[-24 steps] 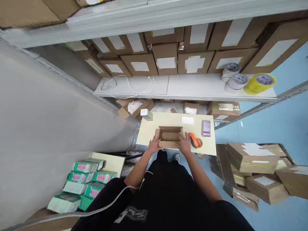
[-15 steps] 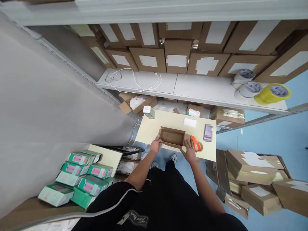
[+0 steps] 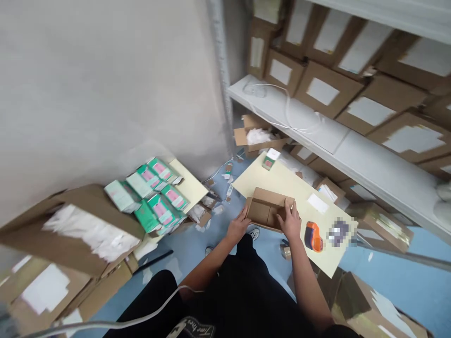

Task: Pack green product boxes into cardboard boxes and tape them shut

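An open cardboard box with bare inside walls lies on the cream tabletop. At its left end, my left hand grips the wall with the fingers along the edge. My right hand is closed over the right end, fingers on the upright end wall and thumb inside. To the right of my right hand lies an orange tape dispenser. A small green and white carton stands at the table's far left corner. A white paper sheet lies near the back edge.
Several green cartons with pink pictures are stacked on a side table at left. A large carton with white paper stands nearer me. Shelves with brown boxes run along the back right. More boxes sit at lower right.
My view has swung to the left, bringing the green cartons further in. My right hand has moved from the outspread right flap onto the box's end, which now stands up.
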A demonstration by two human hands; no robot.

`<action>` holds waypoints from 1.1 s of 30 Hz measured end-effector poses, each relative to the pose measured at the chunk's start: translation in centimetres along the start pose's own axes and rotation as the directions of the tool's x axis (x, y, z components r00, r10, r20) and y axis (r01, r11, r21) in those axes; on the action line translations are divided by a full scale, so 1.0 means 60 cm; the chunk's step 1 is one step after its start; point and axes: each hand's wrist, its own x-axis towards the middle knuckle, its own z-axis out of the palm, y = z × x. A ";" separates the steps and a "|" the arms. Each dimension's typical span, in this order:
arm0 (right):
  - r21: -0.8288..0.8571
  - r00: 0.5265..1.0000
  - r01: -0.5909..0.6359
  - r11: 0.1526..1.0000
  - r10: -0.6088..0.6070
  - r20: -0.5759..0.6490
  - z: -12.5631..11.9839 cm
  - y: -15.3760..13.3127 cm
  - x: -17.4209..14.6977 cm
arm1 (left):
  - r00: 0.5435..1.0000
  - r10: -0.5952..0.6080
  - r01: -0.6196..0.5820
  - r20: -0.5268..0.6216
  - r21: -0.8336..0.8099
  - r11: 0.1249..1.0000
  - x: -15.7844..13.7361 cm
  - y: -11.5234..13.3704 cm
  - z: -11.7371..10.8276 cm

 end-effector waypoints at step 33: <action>0.301 0.128 0.852 0.427 -0.729 0.672 0.362 -1.183 -0.312 | 0.317 -0.890 0.846 -0.328 -0.327 0.422 -0.795 -0.221 -0.319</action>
